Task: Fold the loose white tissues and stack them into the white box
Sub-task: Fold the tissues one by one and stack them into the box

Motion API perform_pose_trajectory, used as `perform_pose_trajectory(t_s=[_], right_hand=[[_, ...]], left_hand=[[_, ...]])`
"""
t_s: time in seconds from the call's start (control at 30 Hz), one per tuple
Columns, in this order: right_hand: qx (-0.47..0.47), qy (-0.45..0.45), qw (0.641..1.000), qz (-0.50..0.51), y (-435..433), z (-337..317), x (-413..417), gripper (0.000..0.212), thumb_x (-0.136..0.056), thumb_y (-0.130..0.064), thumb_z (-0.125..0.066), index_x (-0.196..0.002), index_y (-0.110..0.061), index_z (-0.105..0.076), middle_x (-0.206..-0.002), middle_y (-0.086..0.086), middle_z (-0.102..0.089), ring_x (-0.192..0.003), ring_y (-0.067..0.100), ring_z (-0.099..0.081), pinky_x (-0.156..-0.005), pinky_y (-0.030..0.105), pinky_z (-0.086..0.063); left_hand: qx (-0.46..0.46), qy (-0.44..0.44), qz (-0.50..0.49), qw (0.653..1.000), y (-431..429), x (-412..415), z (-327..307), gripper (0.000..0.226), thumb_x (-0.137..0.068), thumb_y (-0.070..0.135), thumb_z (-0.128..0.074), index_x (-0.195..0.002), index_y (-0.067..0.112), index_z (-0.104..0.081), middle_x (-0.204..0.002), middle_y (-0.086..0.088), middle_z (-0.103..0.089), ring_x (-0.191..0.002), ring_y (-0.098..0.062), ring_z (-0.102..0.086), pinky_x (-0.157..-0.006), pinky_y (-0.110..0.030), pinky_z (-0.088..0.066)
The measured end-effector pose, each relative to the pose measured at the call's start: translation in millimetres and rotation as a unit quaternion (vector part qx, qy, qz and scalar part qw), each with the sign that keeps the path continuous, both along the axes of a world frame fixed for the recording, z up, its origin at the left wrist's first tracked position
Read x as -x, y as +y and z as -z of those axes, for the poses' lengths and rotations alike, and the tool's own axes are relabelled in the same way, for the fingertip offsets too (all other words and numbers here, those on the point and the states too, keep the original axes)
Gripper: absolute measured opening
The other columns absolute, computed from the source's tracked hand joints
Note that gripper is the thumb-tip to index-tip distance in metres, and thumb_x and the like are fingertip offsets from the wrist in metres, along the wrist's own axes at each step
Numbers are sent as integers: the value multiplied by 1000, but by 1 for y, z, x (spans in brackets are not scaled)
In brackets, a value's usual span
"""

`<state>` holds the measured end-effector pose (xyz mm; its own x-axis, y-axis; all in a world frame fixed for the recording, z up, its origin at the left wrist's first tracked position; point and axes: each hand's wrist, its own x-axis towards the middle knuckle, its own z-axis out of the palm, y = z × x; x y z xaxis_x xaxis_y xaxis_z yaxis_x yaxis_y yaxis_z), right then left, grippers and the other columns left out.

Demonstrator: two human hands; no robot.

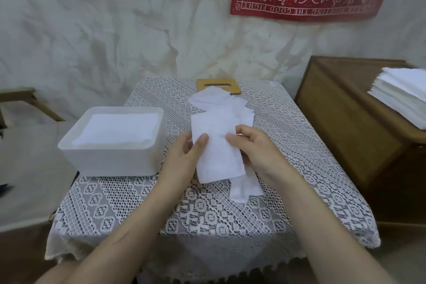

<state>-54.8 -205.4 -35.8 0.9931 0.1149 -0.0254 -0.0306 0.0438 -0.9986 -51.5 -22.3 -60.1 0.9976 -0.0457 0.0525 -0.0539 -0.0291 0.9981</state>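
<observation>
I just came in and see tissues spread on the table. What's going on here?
A person is holding one white tissue over the lace-covered table, the left hand and the right hand each pinching a side of it. More loose tissues lie behind it, partly over a wooden board. The white box on the left already holds a stack of folded tissues.

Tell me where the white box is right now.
In the head view the white box sits on the left side of the lace-covered table, just left of the left hand, which holds a tissue together with the right hand.
</observation>
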Motion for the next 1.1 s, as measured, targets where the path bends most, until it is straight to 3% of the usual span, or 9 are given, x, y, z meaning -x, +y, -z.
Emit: perform_pose_trajectory(t_s=[0.1,0.17,0.27,0.33,0.57,0.63,0.73,0.87,1.1], right_hand=[[16,11,1000,17,-5,4,-1,19,-98,-14,-65,-110,0,-68,-111,26,-72,-95,33,-69,-87,46,-52],[52,-2,998,38,-7,5,0,12,-97,-13,-66,-101,-3,-70,-103,22,-75,-87,28,-70,-80,41,-53],[120,-17,991,58,-5,7,0,10,-96,-16,-67,-87,-11,-70,-85,16,-76,-73,19,-70,-66,33,-52],[148,-20,987,66,-4,7,-1,13,-96,-16,-68,-83,-15,-69,-77,7,-76,-68,15,-69,-62,29,-51],[60,1,997,38,7,7,4,9,-97,-15,-67,-89,-11,-70,-75,4,-75,-67,15,-70,-60,29,-56],[85,1,995,53,6,11,3,11,-96,-16,-69,-85,-14,-70,-68,2,-72,-59,15,-66,-57,29,-52],[195,-9,976,95,-3,19,1,11,-94,-21,-69,-83,-19,-70,-69,1,-72,-52,13,-61,-55,29,-49],[404,-57,903,133,-20,20,4,5,-94,-29,-66,-93,-28,-71,-84,-12,-70,-75,7,-63,-64,26,-45],[456,-41,881,120,-33,23,2,31,-94,-30,-67,-124,-25,-62,-112,-2,-56,-96,17,-56,-78,30,-39]], left_hand=[[14,49,6,999,1,-2,1,40,-100,35,-65,-133,13,-62,-105,1,-76,-79,-8,-72,-71,-24,-55],[37,57,18,998,2,-2,2,27,-99,23,-68,-122,10,-68,-93,-2,-76,-69,-12,-65,-66,-25,-53],[40,43,-3,998,2,-3,3,13,-97,13,-68,-110,9,-70,-97,-14,-75,-78,-20,-66,-70,-32,-53],[35,24,-7,999,1,-2,3,9,-98,13,-68,-106,11,-70,-99,-8,-77,-85,-19,-71,-73,-30,-56],[88,59,55,993,-1,-3,4,28,-94,25,-72,-121,16,-70,-114,-7,-78,-105,-29,-75,-93,-51,-59],[57,47,40,996,-1,-4,8,21,-98,20,-68,-118,15,-71,-109,-6,-79,-101,-28,-76,-90,-49,-60],[-6,21,-5,1000,0,-5,10,8,-99,22,-67,-106,19,-72,-94,2,-80,-86,-19,-77,-68,-32,-62],[-50,12,-42,998,6,-9,9,17,-97,30,-70,-112,22,-71,-95,5,-79,-86,-17,-76,-71,-36,-61],[-49,15,-43,998,6,-5,6,11,-103,32,-60,-103,25,-69,-89,8,-78,-83,-16,-75,-73,-37,-61]])
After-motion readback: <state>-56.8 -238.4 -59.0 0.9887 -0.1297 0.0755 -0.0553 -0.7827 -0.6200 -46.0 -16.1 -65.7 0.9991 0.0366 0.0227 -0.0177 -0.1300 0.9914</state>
